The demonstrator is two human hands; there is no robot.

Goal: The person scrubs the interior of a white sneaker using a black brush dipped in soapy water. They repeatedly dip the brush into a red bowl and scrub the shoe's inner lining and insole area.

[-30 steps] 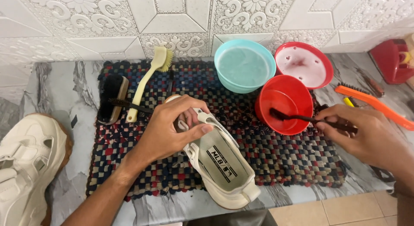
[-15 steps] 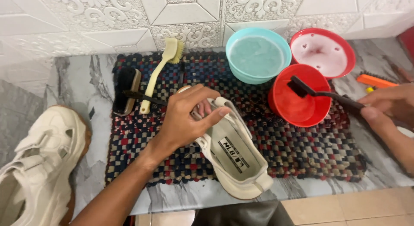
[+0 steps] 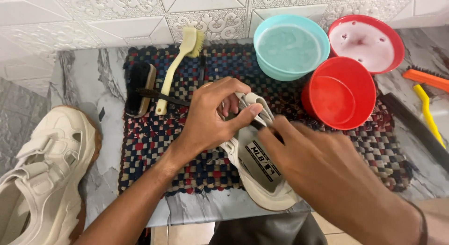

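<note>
A cream sandal (image 3: 259, 172) lies sole-down on a checked woven mat (image 3: 154, 146), its printed insole facing up. My left hand (image 3: 210, 116) pinches the sandal's straps at the far end. My right hand (image 3: 322, 172) reaches across the sandal from the right, its fingers at the strap area. A small black brush (image 3: 263, 126) shows only as a dark sliver under those fingers; the hand hides the remainder. The second cream sandal (image 3: 42, 170) sits off the mat at the left.
Behind the mat's right side are a teal bowl of water (image 3: 290, 46), an empty red bowl (image 3: 339, 93) and a red dish (image 3: 367, 41). A cream brush (image 3: 180, 69), a black shoe brush (image 3: 140, 88), an orange brush (image 3: 425, 79) and a yellow brush (image 3: 428, 111) lie around.
My right hand has moved left with the black brush, from over the red bowl to the sandal's straps. My left hand has kept its grip on the sandal.
</note>
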